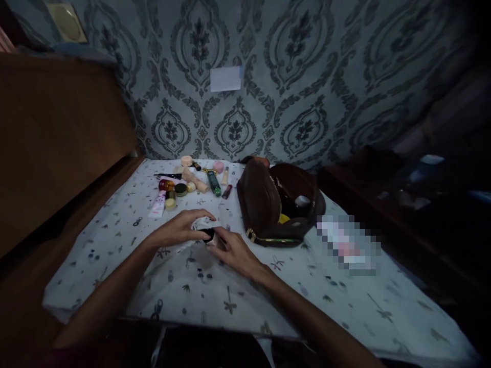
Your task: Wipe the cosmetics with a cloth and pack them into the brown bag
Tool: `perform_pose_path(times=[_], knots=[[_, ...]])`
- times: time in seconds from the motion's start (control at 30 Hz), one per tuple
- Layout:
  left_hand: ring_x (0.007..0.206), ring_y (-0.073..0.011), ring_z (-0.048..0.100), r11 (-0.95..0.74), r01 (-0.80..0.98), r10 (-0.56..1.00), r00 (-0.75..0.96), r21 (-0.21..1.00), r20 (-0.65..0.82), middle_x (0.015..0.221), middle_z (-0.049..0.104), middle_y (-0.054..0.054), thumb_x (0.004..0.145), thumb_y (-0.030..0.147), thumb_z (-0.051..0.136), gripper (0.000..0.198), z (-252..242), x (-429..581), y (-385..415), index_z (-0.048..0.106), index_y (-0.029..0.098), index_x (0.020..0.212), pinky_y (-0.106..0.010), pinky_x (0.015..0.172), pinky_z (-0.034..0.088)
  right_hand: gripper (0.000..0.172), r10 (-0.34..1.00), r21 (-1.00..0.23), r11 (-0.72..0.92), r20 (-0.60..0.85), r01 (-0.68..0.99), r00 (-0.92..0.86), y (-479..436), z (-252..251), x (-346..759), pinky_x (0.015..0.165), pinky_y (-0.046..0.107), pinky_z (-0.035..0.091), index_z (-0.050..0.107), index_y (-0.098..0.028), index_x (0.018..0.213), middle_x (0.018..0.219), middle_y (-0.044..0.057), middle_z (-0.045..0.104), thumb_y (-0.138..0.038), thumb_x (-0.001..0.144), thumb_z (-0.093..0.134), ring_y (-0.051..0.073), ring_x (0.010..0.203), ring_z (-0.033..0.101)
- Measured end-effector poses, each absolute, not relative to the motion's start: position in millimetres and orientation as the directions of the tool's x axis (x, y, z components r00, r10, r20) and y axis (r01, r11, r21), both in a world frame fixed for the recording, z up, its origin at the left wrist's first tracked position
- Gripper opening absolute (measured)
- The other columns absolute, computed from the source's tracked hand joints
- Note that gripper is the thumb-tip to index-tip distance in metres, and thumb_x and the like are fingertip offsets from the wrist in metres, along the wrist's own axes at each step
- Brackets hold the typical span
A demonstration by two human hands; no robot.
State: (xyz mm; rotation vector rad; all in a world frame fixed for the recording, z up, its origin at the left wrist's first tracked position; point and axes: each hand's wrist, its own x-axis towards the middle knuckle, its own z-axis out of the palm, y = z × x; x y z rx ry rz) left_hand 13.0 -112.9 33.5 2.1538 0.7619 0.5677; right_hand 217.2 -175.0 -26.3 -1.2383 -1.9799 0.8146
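My left hand [183,228] is closed around a white crumpled cloth or wipe [202,223], low over the front middle of the bed-like surface. Against it, my right hand [235,250] has its fingers bent round a small black container [208,234], partly wrapped by the white cloth; its exact kind is hidden. Beyond my hands lie cosmetics: a green tube [214,183], a dark-lidded jar [180,189], an amber jar [166,185], a white-and-pink tube [157,204] and a beige tube [197,181]. An unzipped brown cosmetic bag [261,197] stands right of them.
The patterned white sheet [230,301] covers the work surface. A blurred-out pixelated item [349,245] lies to the right of the bag. Wooden furniture [61,138] borders the left side, and a patterned wall [245,122] with a white card [225,79] stands behind.
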Motion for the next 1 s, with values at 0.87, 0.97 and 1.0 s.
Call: perform_pose_path(times=[0.87,0.97,1.0], knots=[[0.079,-0.0182,0.061,-0.537,0.481,0.831,0.445,0.693,0.335,0.083,0.067,-0.003,0.099,0.033,0.037,0.035,-40,49,-110,0.068,0.017,0.094,-0.03,0.077,0.048,0.024,0.98,-0.776,0.179,0.195,0.605,-0.04,-171,-51,210,0.078,0.032,0.046,0.066,-0.018,0.096,0.09,0.005,0.069,-0.025,0.073,0.071,0.022,0.086,0.063],[0.084,-0.0193,0.061,-0.397,0.363,0.883,0.4,0.843,0.244,0.084,0.068,-0.003,0.096,0.043,0.038,0.04,-38,47,-107,0.068,0.016,0.093,-0.03,0.079,0.046,0.022,0.972,-0.801,0.231,0.217,0.552,-0.09,-172,-50,212,0.076,0.03,0.045,0.067,-0.019,0.097,0.088,0.004,0.069,-0.025,0.075,0.07,0.02,0.082,0.062],[0.085,-0.0195,0.06,-0.367,0.329,0.893,0.385,0.87,0.231,0.085,0.068,-0.003,0.096,0.046,0.039,0.041,-38,47,-106,0.067,0.016,0.092,-0.03,0.08,0.046,0.023,0.969,-0.812,0.245,0.224,0.53,-0.105,-173,-50,213,0.075,0.03,0.045,0.067,-0.019,0.097,0.089,0.004,0.068,-0.025,0.076,0.069,0.02,0.082,0.062]])
